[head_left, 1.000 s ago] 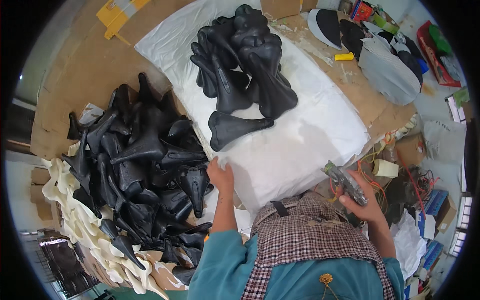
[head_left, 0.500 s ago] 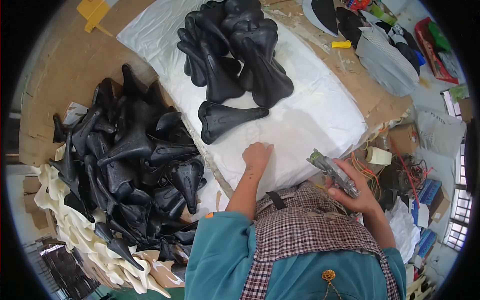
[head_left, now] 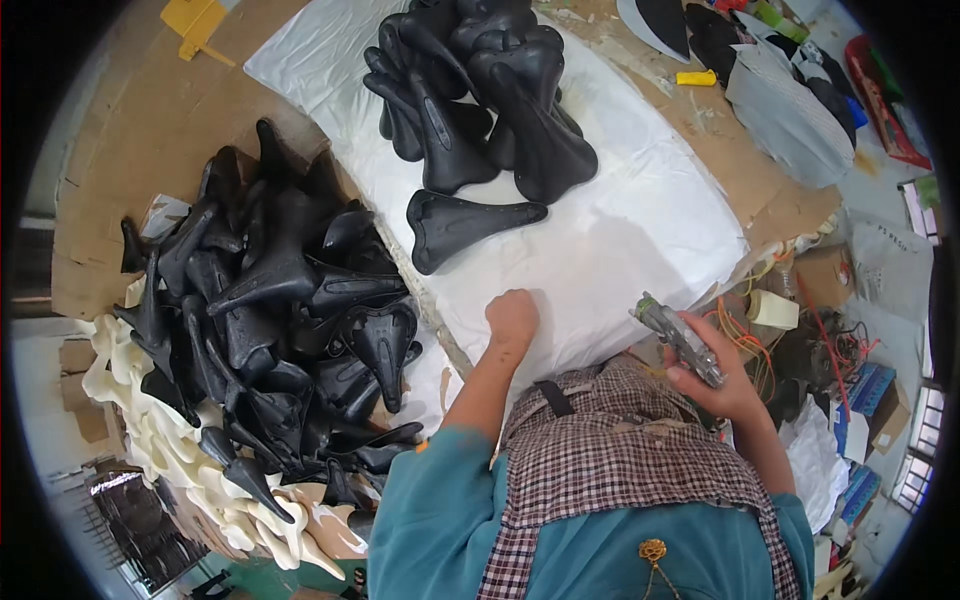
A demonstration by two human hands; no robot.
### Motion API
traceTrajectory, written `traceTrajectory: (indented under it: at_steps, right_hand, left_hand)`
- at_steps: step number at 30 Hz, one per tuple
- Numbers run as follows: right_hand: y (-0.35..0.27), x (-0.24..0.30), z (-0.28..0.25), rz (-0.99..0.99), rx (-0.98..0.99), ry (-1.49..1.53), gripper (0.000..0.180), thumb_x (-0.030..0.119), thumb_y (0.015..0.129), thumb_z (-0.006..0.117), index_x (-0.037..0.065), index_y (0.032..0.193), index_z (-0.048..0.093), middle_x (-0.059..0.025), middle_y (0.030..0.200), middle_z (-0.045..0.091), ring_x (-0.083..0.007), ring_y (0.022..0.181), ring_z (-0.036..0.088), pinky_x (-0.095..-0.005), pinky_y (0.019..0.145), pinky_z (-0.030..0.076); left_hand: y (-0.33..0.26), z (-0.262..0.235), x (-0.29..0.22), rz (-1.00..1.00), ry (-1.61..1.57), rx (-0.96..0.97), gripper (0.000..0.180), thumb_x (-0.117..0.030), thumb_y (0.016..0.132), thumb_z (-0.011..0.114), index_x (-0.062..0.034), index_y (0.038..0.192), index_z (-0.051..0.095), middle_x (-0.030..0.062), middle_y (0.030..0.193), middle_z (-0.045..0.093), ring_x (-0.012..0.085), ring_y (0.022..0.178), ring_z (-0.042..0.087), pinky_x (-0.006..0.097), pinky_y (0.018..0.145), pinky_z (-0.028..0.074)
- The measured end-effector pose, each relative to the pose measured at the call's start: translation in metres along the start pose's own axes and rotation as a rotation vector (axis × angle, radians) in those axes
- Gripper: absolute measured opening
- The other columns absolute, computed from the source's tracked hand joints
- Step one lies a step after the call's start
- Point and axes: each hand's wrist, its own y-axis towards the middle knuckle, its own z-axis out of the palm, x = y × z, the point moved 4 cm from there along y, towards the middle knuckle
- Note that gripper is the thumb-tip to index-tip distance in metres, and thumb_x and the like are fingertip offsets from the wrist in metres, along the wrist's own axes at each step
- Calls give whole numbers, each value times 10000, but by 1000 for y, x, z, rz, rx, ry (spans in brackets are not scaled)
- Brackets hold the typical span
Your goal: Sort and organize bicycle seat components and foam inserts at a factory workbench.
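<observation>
My left hand (head_left: 512,317) rests as a loose fist on the white plastic sheet (head_left: 640,230) that covers the bench, with nothing visible in it. A single black bicycle saddle (head_left: 462,225) lies on the sheet just beyond that hand. Farther back a pile of black saddles (head_left: 480,90) sits on the same sheet. My right hand (head_left: 715,375) is at the bench's near right edge, closed around a grey metal staple gun (head_left: 680,338).
A big heap of black saddles (head_left: 280,310) lies to my left on cardboard, with white foam saddle pads (head_left: 190,470) under its near edge. Grey and black cut pieces (head_left: 780,90) and a yellow tool (head_left: 695,78) lie at the back right. Wires and boxes (head_left: 830,360) crowd the right.
My left hand has moved right from the edge of the left heap onto the white sheet and closed. My right hand keeps hold of the staple gun.
</observation>
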Motion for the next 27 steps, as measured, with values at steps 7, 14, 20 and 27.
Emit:
traceTrajectory:
  at_steps: [7,14,20,27]
  right_hand:
    - [6,-2,4,15,24,79,598,97,768,680,16,1299,416,-55,957,580,-111,858,560,-263,775,460]
    - [14,-6,1,24,43,74,600,102,770,681,19,1301,415,-59,972,582,-115,870,564,-265,784,460]
    - [16,0,0,42,30,97,588,115,774,677,9,1292,421,-66,962,590,-118,870,565,-268,788,457]
    - [7,18,-8,-34,53,66,595,121,768,686,-4,1286,421,-63,932,598,-113,871,566,-264,788,450]
  left_hand:
    - [-23,19,-11,35,-18,195,194,-121,752,497,-59,737,681,174,775,662,320,720,658,408,645,523]
    - [-62,34,65,-33,-331,210,360,-387,809,561,-44,773,665,163,805,657,321,747,637,394,671,495]
    - [-1,-80,83,98,-242,-652,474,-119,675,697,-75,1122,547,150,1131,527,366,1041,473,451,877,374]
    - [51,-69,131,128,-394,-485,309,-41,773,612,-57,1082,603,103,959,623,281,1011,545,385,896,406]
